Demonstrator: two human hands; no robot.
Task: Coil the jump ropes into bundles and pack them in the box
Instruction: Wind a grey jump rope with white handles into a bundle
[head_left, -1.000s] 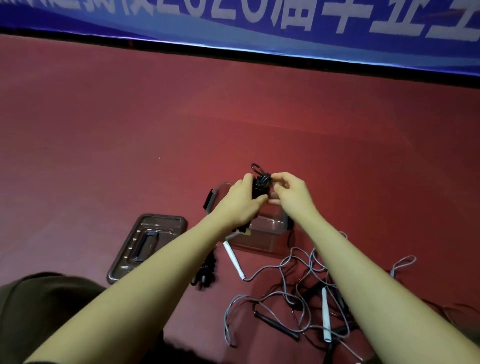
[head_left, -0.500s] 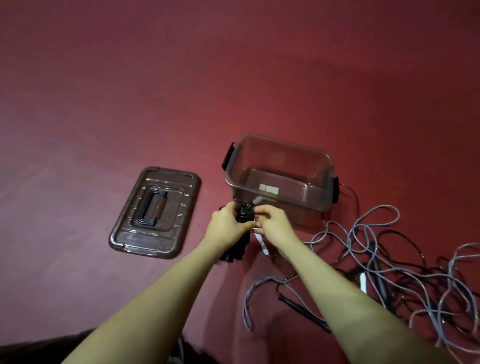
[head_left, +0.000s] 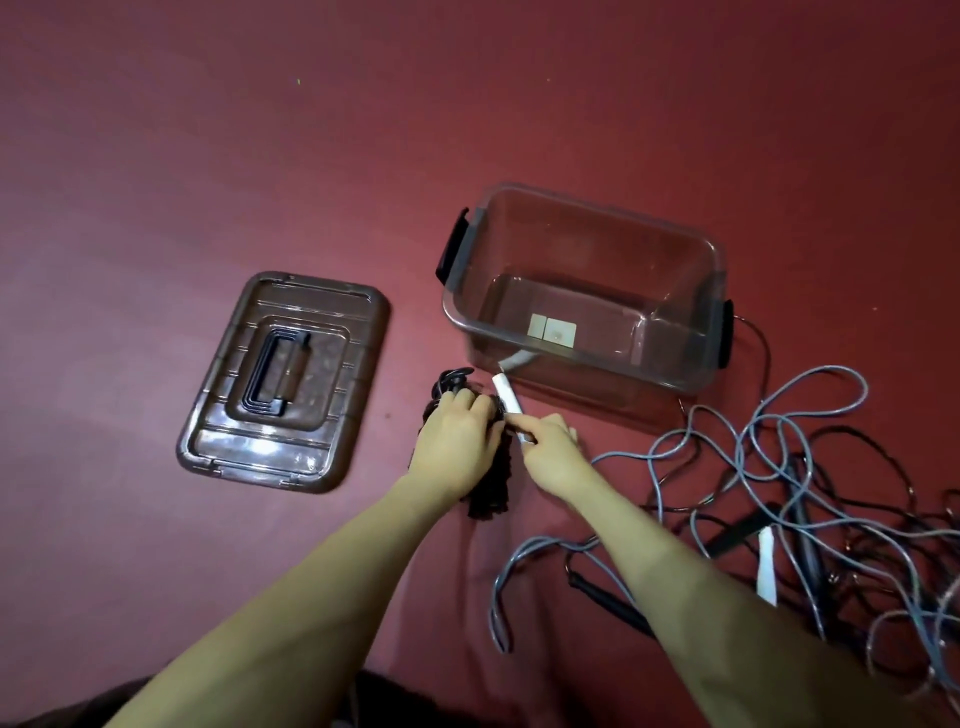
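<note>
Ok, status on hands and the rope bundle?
Left hand grips black rope bundle. Right hand beside it, grip unclear. Clear box empty, nothing blocking.

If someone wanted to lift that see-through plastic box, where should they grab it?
Probably by the two black latch handles, left and right, on the short ends of the clear plastic box, one hand coming in from each side. They stick out from the rim, and the box sits upright and open with smooth walls.
</note>
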